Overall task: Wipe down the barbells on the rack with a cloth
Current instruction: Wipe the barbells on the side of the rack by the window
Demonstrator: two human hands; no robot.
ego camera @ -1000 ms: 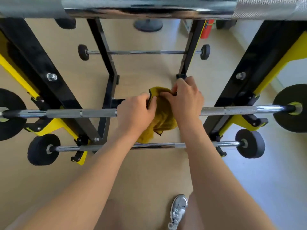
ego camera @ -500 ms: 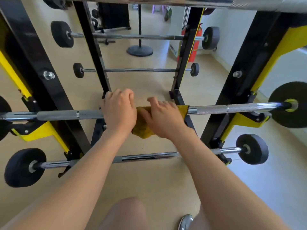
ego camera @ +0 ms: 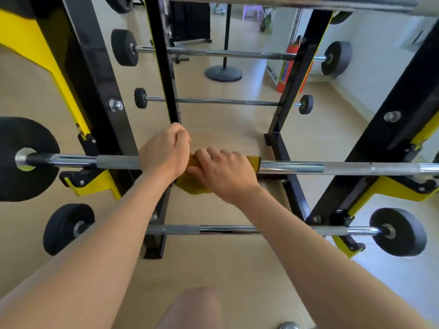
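Observation:
A chrome barbell (ego camera: 308, 167) with black end plates lies across the black and yellow rack (ego camera: 95, 91) at mid height. A mustard-yellow cloth (ego camera: 193, 184) is draped over the bar's middle. My right hand (ego camera: 223, 173) grips the cloth around the bar, with a strip of cloth showing past its fingers on the right. My left hand (ego camera: 166, 150) sits just left of it, fingers curled over the bar and the cloth's left end. A lower barbell (ego camera: 213, 229) rests below my forearms. Two more barbells (ego camera: 223, 100) lie on the far side of the rack.
Another bar (ego camera: 356, 3) crosses the very top of the view. Beyond the rack stand a round black base with a pole (ego camera: 223, 73) and a red fire extinguisher (ego camera: 287, 67) by the white wall. My knee (ego camera: 194, 307) and a shoe show at the bottom.
The cloth went from bunched between both hands to wrapped flat over the bar. My view has tilted up, showing more of the far barbells and the room.

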